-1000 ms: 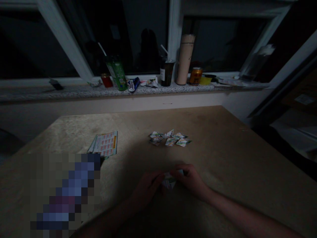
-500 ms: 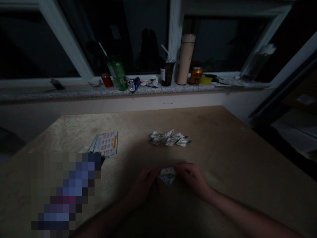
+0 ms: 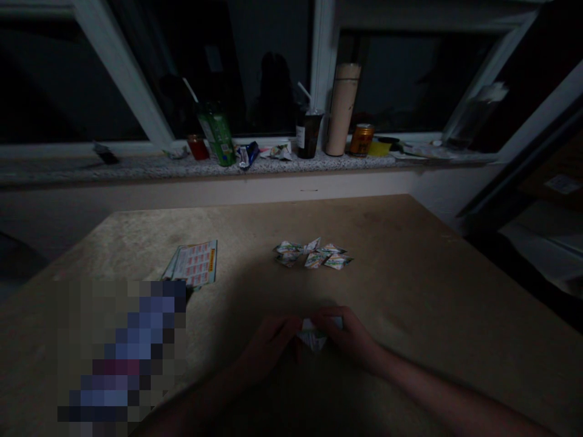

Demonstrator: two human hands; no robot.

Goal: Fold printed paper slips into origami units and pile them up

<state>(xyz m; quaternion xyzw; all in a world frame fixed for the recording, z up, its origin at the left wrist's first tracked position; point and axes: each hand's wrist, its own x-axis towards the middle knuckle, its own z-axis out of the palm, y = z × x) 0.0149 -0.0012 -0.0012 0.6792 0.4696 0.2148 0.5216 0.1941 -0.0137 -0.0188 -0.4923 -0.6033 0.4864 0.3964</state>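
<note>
A small folded piece of printed paper (image 3: 312,337) lies low over the brown table (image 3: 410,273), pinched from both sides. My left hand (image 3: 268,349) grips its left edge with closed fingers. My right hand (image 3: 348,337) presses on its right and top edge, fingers curled over it. Most of the paper is hidden under the fingers. Farther out on the table sits a little heap of several similar folded paper pieces (image 3: 312,254).
A stack of printed leaflets (image 3: 194,265) lies at the left of the table. A blurred-out patch (image 3: 121,352) covers the near left. The stone windowsill (image 3: 136,167) holds a green bottle (image 3: 217,135), a dark cup with a straw (image 3: 306,132), a tall tan cup (image 3: 339,109) and a can (image 3: 361,139).
The hands lifted and spread the folded paper half a second ago; now they have closed in over it again and drawn it slightly nearer to me.
</note>
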